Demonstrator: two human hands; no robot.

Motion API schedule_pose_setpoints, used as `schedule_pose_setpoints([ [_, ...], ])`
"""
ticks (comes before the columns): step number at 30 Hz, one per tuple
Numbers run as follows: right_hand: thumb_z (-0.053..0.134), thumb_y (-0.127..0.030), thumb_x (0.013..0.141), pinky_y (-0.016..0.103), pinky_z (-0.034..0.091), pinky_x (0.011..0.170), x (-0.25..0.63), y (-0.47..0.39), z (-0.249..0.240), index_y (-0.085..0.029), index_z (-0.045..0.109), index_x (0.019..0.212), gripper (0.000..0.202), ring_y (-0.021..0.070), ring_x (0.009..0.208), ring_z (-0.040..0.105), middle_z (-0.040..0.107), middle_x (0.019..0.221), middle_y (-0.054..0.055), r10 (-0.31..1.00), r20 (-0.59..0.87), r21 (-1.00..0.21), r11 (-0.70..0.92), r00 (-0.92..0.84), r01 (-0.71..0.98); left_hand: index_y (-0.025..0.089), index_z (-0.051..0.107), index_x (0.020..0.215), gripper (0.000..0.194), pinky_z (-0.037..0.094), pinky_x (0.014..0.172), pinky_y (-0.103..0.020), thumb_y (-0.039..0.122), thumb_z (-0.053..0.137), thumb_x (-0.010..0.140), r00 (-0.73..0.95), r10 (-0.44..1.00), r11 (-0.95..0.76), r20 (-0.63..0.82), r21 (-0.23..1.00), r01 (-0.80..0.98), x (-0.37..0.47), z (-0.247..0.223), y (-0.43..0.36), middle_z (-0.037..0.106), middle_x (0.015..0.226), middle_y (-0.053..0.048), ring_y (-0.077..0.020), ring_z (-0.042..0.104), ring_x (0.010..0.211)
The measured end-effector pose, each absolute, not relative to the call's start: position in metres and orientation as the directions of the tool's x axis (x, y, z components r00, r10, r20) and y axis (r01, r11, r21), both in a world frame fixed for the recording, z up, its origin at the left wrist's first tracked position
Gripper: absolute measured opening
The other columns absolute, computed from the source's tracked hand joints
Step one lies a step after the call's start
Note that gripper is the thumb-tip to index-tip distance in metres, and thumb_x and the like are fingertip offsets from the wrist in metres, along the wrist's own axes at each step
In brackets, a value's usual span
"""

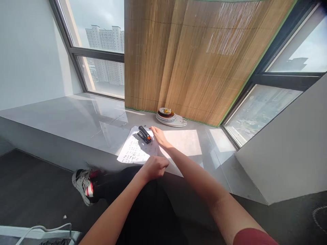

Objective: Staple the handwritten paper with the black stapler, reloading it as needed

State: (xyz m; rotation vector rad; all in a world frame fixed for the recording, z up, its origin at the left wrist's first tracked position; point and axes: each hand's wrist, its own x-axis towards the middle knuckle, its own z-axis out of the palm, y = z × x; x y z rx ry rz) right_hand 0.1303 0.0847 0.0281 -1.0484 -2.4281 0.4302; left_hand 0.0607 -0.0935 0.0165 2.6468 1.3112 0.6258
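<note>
Sunlight pours across a grey tiled sill right now!
Bamboo blind hanging between dark-framed windows, towers outside the left one, white walls at both ends, dark floor below its front edge.

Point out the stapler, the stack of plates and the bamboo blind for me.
Stapler (145, 135): head view, top arm.
Plates (166, 118): head view, stack's rims.
Blind (194, 64): head view, middle slats.

A black stapler lay on handwritten paper on the ledge. The right hand was just right of the stapler; the left hand, curled, was nearer. Stacked plates stood far, by a blind.
</note>
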Motion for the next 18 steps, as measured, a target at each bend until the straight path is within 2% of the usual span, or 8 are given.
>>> schedule_pose_setpoints([
  [2,0.056,-0.040,0.112,0.037,0.054,0.108,0.119,0.073,0.033,-0.024,0.053,0.165,0.055,0.0280,0.128,0.070,0.075,0.147,0.011,0.730,0.234,-0.505,0.656,-0.643,0.561,0.021,0.059,0.077,0.022,0.027,0.063,-0.035,0.002,0.052,0.085,0.546,0.789,-0.612,0.283,0.276,0.741,0.061,0.017,-0.094,0.064,0.076,-0.004,-0.0215,0.054,0.070],
  [4,0.071,-0.034,0.103,0.033,0.054,0.095,0.115,0.063,0.035,-0.017,0.053,0.161,0.063,0.0263,0.109,0.073,0.080,0.125,0.011,0.750,0.165,-0.525,0.617,-0.641,0.587,0.021,0.061,0.078,0.022,0.029,0.064,-0.036,0.002,0.054,0.085,0.538,0.802,-0.595,0.259,0.271,0.757,0.061,0.017,-0.093,0.065,0.077,-0.005,-0.0226,0.056,0.072],
  [7,0.075,-0.025,0.099,0.032,0.049,0.084,0.126,0.057,0.033,-0.014,0.065,0.137,0.040,0.0239,0.092,0.070,0.077,0.103,0.008,0.824,0.093,-0.510,0.522,-0.559,0.684,0.021,0.064,0.077,0.022,0.031,0.065,-0.036,0.003,0.055,0.085,0.481,0.846,-0.532,0.229,0.298,0.793,0.060,0.019,-0.093,0.067,0.077,-0.006,-0.0237,0.058,0.072],
  [9,0.076,-0.024,0.097,0.033,0.048,0.081,0.144,0.056,0.031,-0.018,0.067,0.123,0.028,0.0245,0.091,0.070,0.075,0.100,0.007,0.855,0.090,-0.501,0.483,-0.511,0.718,0.021,0.065,0.075,0.023,0.032,0.066,-0.036,0.004,0.055,0.088,0.407,0.889,-0.456,0.208,0.338,0.824,0.059,0.022,-0.093,0.068,0.076,-0.006,-0.0242,0.060,0.072],
  [12,0.074,-0.024,0.095,0.034,0.050,0.079,0.181,0.056,0.029,-0.024,0.068,0.114,0.021,0.0252,0.090,0.071,0.075,0.096,0.005,0.874,0.125,-0.499,0.465,-0.470,0.731,0.022,0.063,0.071,0.026,0.034,0.068,-0.035,0.008,0.055,0.091,0.334,0.927,-0.374,0.170,0.372,0.849,0.057,0.029,-0.094,0.068,0.075,-0.006,-0.0253,0.064,0.075],
  [18,0.078,-0.022,0.088,0.033,0.051,0.074,0.253,0.045,0.017,-0.024,0.069,0.106,0.021,0.0243,0.086,0.072,0.076,0.094,0.005,0.924,0.196,-0.577,0.379,-0.328,0.724,0.022,0.068,0.075,0.024,0.044,0.076,-0.036,0.011,0.056,0.093,0.263,0.963,-0.269,0.064,0.337,0.902,0.064,0.033,-0.094,0.075,0.087,-0.010,-0.0303,0.073,0.087],
])
